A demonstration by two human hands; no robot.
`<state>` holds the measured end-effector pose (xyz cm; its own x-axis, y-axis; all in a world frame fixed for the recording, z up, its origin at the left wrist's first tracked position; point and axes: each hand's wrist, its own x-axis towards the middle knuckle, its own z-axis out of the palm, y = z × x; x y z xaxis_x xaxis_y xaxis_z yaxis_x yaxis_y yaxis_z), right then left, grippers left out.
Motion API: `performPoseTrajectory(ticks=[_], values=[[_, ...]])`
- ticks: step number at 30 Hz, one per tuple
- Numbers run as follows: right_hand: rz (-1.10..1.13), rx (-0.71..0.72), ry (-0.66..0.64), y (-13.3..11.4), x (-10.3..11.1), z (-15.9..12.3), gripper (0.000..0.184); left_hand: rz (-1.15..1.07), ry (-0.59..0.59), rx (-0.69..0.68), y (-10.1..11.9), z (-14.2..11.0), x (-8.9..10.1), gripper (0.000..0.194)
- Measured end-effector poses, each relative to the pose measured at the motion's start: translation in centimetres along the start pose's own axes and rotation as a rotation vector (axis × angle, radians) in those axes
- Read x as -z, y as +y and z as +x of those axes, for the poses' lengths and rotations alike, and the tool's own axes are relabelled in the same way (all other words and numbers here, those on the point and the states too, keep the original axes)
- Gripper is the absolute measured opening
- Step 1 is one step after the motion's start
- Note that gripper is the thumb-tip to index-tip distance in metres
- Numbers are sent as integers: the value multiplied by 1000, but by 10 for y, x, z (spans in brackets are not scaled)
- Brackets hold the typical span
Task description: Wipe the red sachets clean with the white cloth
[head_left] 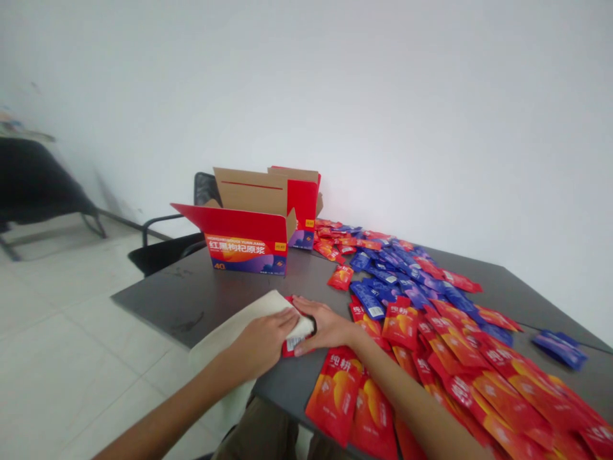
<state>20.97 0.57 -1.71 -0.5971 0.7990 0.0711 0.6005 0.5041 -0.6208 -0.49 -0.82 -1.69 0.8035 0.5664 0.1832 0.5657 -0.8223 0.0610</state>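
Observation:
My left hand [268, 338] presses a cream-coloured cloth [234, 326] down onto a red sachet [293, 345] at the table's near edge. Part of the cloth hangs over that edge. Thumb and fingers of my right hand [328, 327] hold the same sachet by its right side. A white barcode label shows on the sachet, and the cloth and my hands hide much of the rest. Under and beside my right forearm lie red sachets [335, 390] with orange fruit prints, spread in overlapping rows.
Two open cardboard boxes, one in front [246, 246] and one behind [302, 211], stand on the dark grey table [182, 300]. Mixed blue sachets [383, 271] and red ones are heaped at the right. A black chair [158, 246] stands beyond the table's left edge; a white wall rises behind.

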Motion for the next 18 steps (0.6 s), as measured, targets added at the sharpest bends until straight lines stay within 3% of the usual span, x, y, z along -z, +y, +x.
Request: performPoseTrajectory(ticks=[3,6,8,14,18], values=[[-16,-11,2,0,-1,0,119,-41,16,-59,5,-4,-2,60],[-13,66,24,-2,0,0,105,-35,51,100,-8,4,1,54],[-4,112,27,-3,1,0,97,-16,46,136,-14,8,3,51],[-9,7,27,3,-2,1,119,-67,20,-80,5,-2,2,55],[-1,-11,22,2,-2,1,114,-84,44,57,-3,5,6,53]])
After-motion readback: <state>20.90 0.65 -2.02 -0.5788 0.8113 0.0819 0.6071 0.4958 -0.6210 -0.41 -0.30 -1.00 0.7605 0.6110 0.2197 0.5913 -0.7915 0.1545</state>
